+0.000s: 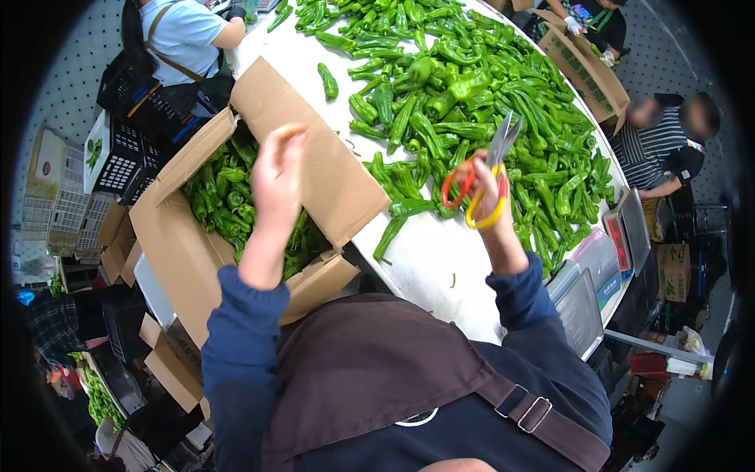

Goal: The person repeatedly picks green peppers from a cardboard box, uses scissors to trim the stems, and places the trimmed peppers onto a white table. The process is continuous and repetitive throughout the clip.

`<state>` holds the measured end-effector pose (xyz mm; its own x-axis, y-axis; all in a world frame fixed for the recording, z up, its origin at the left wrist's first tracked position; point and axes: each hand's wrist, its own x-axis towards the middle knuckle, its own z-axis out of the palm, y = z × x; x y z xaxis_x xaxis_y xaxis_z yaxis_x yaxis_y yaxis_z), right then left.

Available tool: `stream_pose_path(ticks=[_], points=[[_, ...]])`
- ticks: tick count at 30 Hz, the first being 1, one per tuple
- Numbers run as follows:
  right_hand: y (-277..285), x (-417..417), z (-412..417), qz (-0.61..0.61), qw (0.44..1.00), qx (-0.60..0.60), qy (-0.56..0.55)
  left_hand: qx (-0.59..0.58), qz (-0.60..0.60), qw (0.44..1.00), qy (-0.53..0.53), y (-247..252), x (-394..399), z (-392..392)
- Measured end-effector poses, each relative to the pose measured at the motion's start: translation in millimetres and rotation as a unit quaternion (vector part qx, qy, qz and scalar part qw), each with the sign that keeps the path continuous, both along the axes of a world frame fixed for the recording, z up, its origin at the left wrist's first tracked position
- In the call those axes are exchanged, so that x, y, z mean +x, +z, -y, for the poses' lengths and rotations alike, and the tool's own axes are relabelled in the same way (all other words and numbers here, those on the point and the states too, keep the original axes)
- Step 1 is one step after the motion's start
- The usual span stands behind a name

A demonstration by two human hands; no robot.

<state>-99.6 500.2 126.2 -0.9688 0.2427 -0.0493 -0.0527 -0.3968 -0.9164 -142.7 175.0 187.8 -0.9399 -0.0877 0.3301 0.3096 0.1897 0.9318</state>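
In my right hand (488, 187) is a pair of scissors (501, 141) with red and yellow handles. Their blades point away from me, slightly apart, above a large pile of green peppers (424, 127). My left hand (278, 171) is blurred and raised over an open cardboard box (183, 242), beside one of its flaps (312, 153). The fingers look bent, and whether anything is between them is hidden. More green peppers (221, 194) fill the inside of the box. The white table (430, 259) carries the pile; a few peppers lie apart from it.
At the table's right edge are a digital scale (619, 236) and a clear plastic container (575, 310). A person in light blue (183, 41) works at the far left. Other people stand across the table near another cardboard box (584, 74). Black crates (127, 156) stand left.
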Motion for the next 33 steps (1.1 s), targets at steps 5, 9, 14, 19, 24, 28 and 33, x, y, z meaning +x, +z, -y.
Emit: stream_pose_path(ticks=[5, 9, 14, 19, 24, 28, 33], points=[[-72, 79, 0, 0.179, 0.981, 0.065, 0.025, -0.07, 0.121, 0.981, 0.133, -77, 35, 116], [-95, 105, 32, 0.245, 0.966, 0.043, 0.075, -0.148, 0.277, 0.945, 0.095, -158, 64, 177], [-110, 108, 52, 0.251, 0.956, 0.06, 0.142, -0.127, 0.398, 0.904, 0.09, -200, 78, 192], [-124, 114, 48, 0.318, 0.87, 0.277, 0.256, -0.117, 0.431, 0.89, 0.094, -219, 86, 192], [-122, 123, 35, 0.203, 0.715, 0.587, 0.321, -0.186, 0.411, 0.89, 0.067, -216, 90, 178], [-119, 110, 3, 0.139, 0.584, 0.686, 0.411, -0.193, 0.347, 0.918, 0.017, -189, 114, 151], [-84, -35, -37, 0.051, 0.663, 0.715, 0.217, -0.313, 0.285, 0.906, 0.01, -143, 154, 116]])
